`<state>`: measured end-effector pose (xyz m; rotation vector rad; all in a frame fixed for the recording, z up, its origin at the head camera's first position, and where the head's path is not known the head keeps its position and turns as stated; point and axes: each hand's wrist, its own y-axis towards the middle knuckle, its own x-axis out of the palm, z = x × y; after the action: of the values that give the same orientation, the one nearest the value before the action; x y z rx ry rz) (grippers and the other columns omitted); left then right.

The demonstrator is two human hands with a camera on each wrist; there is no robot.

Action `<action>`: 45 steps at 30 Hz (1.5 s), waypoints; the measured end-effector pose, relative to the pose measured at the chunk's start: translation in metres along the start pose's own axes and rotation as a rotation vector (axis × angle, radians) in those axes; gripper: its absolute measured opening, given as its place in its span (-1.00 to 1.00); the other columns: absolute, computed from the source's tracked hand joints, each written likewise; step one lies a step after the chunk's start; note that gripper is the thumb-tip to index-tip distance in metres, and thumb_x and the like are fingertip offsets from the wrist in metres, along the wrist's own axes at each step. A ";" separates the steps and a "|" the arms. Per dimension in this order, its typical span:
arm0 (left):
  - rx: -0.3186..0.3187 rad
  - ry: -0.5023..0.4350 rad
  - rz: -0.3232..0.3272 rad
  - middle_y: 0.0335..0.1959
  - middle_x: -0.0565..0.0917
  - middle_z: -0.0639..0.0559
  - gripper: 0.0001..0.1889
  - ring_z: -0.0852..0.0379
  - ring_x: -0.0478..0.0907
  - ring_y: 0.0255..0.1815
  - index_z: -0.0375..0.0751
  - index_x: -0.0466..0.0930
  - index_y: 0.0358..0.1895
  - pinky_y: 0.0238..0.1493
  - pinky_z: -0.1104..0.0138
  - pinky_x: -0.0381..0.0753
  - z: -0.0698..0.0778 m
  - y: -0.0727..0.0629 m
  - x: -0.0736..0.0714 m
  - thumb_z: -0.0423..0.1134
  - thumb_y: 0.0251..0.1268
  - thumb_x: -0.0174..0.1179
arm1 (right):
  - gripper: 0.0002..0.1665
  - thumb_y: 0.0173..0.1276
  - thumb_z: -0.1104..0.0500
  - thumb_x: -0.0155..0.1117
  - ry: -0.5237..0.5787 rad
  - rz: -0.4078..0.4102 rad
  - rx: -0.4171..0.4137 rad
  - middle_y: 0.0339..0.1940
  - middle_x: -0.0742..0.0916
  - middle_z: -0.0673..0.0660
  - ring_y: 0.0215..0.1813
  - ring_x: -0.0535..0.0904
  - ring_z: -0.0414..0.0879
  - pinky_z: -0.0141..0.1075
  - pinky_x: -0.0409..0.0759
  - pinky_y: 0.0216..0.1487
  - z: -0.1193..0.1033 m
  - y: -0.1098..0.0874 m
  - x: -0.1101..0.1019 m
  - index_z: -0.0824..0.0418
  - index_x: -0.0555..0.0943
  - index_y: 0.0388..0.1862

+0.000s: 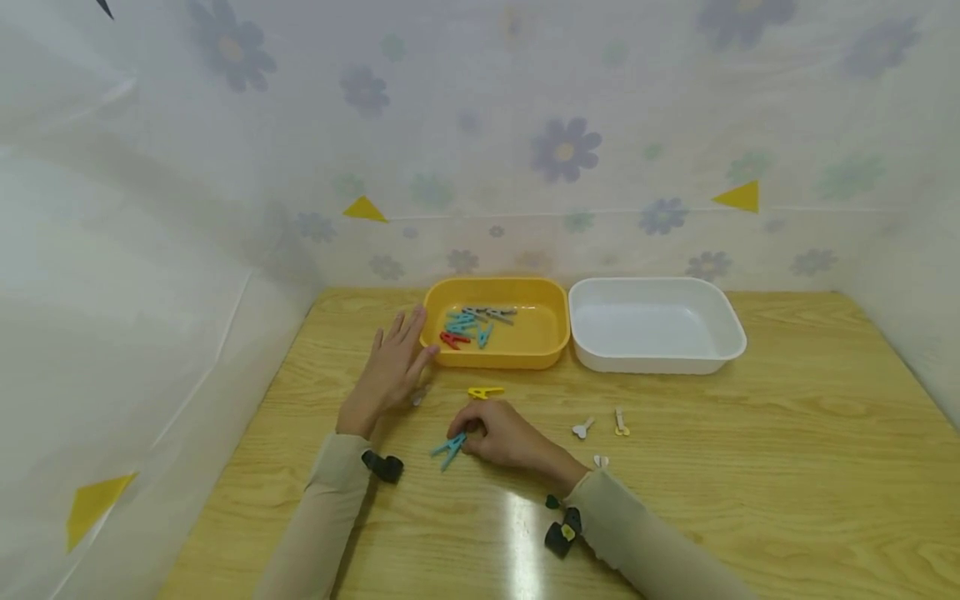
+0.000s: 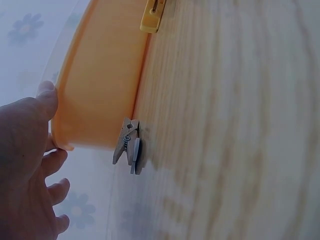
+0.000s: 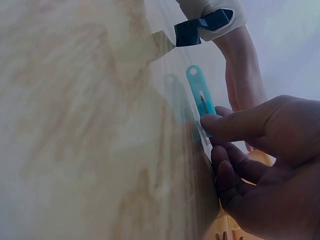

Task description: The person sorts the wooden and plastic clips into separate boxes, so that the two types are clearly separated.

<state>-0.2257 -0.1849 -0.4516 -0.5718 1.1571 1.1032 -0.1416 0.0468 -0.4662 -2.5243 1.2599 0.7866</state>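
Note:
My right hand (image 1: 501, 432) pinches a light blue clothespin (image 1: 450, 450) between thumb and fingers, close to the tabletop. In the right wrist view the clothespin (image 3: 202, 97) sticks out past the fingertips. My left hand (image 1: 390, 367) rests against the left end of the yellow tray (image 1: 536, 360), its fingers spread and fairly straight, with thumb and fingertips at the rim. Blue, red and grey clothespins (image 1: 462, 323) lie inside that tray. A yellow clothespin (image 1: 486, 392) lies on the table in front of it. Near the left hand stands a small wooden clothespin (image 2: 128, 142).
A white tray (image 1: 660, 364) stands right of the yellow one. Small decorated wooden clothespins lie on the table to the right: a white heart one (image 1: 582, 428), a yellow-tipped one (image 1: 620, 422) and another white one (image 1: 601, 461). A flowered curtain (image 1: 487, 167) hangs behind.

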 end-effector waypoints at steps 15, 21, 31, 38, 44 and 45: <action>0.002 -0.009 0.007 0.70 -0.08 -0.07 -0.23 -0.23 -0.18 0.68 -0.13 -0.20 0.70 0.51 -0.35 -0.20 -0.001 0.002 -0.001 0.21 0.69 -0.26 | -0.76 0.34 0.39 0.39 0.067 0.056 0.040 -0.22 0.73 -0.09 -0.16 0.62 -0.20 -0.29 0.63 -0.07 -0.010 -0.001 -0.014 0.11 0.76 -0.11; 0.003 -0.011 0.009 0.70 -0.07 -0.10 -0.24 -0.23 -0.16 0.68 -0.14 -0.19 0.70 0.51 -0.34 -0.20 0.000 0.002 -0.002 0.20 0.69 -0.26 | -0.77 0.34 0.39 0.41 0.097 0.107 -0.017 -0.17 0.76 -0.03 -0.12 0.64 -0.17 -0.29 0.66 -0.08 -0.013 0.000 -0.024 0.17 0.76 -0.08; 0.002 -0.018 -0.001 0.70 -0.10 -0.08 -0.23 -0.23 -0.18 0.68 -0.17 -0.20 0.70 0.51 -0.35 -0.21 0.000 0.001 -0.002 0.19 0.69 -0.26 | -0.80 0.38 0.36 0.40 0.120 0.177 -0.089 -0.10 0.78 0.06 -0.05 0.68 -0.07 -0.24 0.71 -0.06 -0.021 -0.005 -0.038 0.23 0.75 -0.05; 0.003 -0.011 0.000 0.70 -0.08 -0.09 -0.23 -0.20 -0.18 0.68 -0.17 -0.18 0.70 0.51 -0.34 -0.20 0.001 0.001 -0.001 0.21 0.69 -0.27 | -0.79 0.40 0.34 0.38 0.140 0.208 -0.072 -0.08 0.78 0.05 -0.01 0.69 -0.04 -0.19 0.72 -0.04 -0.026 -0.009 -0.050 0.22 0.75 -0.02; 0.006 -0.013 0.002 0.70 -0.09 -0.09 -0.22 -0.21 -0.18 0.68 -0.17 -0.18 0.70 0.52 -0.33 -0.22 0.000 0.000 0.000 0.21 0.68 -0.26 | -0.80 0.38 0.34 0.40 0.135 0.270 -0.096 -0.10 0.79 0.11 -0.06 0.71 0.00 -0.24 0.71 -0.10 -0.024 -0.011 -0.060 0.26 0.75 -0.03; 0.008 -0.013 0.003 0.70 -0.09 -0.08 -0.22 -0.21 -0.18 0.68 -0.17 -0.18 0.70 0.52 -0.33 -0.22 0.000 -0.001 0.000 0.21 0.69 -0.27 | -0.80 0.38 0.34 0.40 0.130 0.281 -0.104 -0.10 0.79 0.12 -0.07 0.71 0.01 -0.24 0.71 -0.11 -0.023 -0.011 -0.061 0.27 0.75 -0.04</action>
<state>-0.2253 -0.1854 -0.4519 -0.5559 1.1507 1.1028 -0.1545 0.0859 -0.4138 -2.5474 1.6856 0.7722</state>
